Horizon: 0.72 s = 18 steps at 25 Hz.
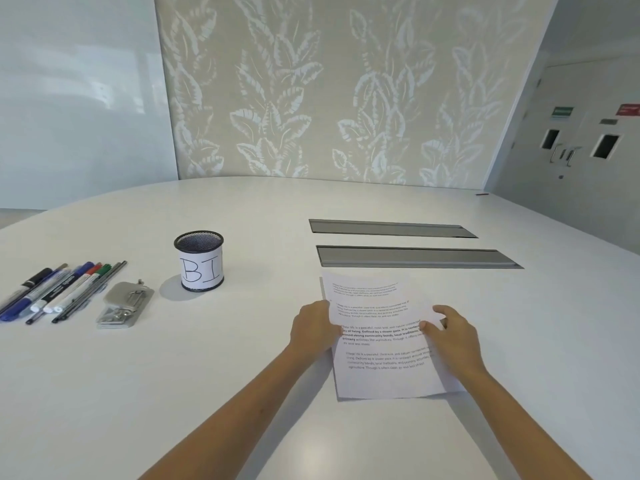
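A white printed sheet of paper [379,344] with several paragraphs of text is held just above the white table, right of centre. My left hand [311,327] pinches its left edge, thumb on top. My right hand [453,336] pinches its right edge, thumb on the printed side. The sheet's far end rises slightly toward the grey slots.
A black mesh pen cup [201,259] with a paper label stands left of centre. Several markers and pens [59,292] lie in a row at the far left, a metal stapler [125,304] beside them. Two grey cable slots [415,256] sit beyond the paper in the white table [207,375].
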Each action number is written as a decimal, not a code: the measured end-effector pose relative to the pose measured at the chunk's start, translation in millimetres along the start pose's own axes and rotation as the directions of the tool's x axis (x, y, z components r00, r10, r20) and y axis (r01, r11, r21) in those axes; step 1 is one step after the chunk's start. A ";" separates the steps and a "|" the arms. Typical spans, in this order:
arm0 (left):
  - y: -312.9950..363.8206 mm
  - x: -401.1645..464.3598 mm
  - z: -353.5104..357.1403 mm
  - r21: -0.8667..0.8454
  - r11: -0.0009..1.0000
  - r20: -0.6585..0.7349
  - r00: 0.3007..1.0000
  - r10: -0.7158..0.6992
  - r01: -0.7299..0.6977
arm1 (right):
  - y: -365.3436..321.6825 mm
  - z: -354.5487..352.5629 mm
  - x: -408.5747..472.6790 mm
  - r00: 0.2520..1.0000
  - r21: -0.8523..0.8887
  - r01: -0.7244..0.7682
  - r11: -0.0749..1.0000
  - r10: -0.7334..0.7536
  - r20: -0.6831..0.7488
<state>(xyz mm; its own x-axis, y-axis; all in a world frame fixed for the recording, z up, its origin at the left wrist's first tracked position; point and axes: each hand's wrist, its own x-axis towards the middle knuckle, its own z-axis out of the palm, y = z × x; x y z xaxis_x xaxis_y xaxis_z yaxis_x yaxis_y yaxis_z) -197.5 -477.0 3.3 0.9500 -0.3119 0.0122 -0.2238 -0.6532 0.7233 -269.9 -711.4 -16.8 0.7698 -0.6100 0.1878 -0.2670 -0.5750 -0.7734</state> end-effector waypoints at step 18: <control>-35.1 27.4 29.6 0.440 0.885 -0.010 0.984 0.176 -0.154 | 16.7 2.2 20.0 0.981 -0.544 0.182 0.819 -0.114 0.156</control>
<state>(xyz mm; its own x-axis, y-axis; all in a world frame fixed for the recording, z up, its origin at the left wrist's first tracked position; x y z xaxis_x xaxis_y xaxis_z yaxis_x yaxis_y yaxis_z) -170.1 -483.0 -42.1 0.8978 -0.4154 0.1466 -0.4402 -0.8335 0.3341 -257.7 -732.1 -27.3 0.8761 -0.4479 0.1783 -0.3940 -0.8784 -0.2705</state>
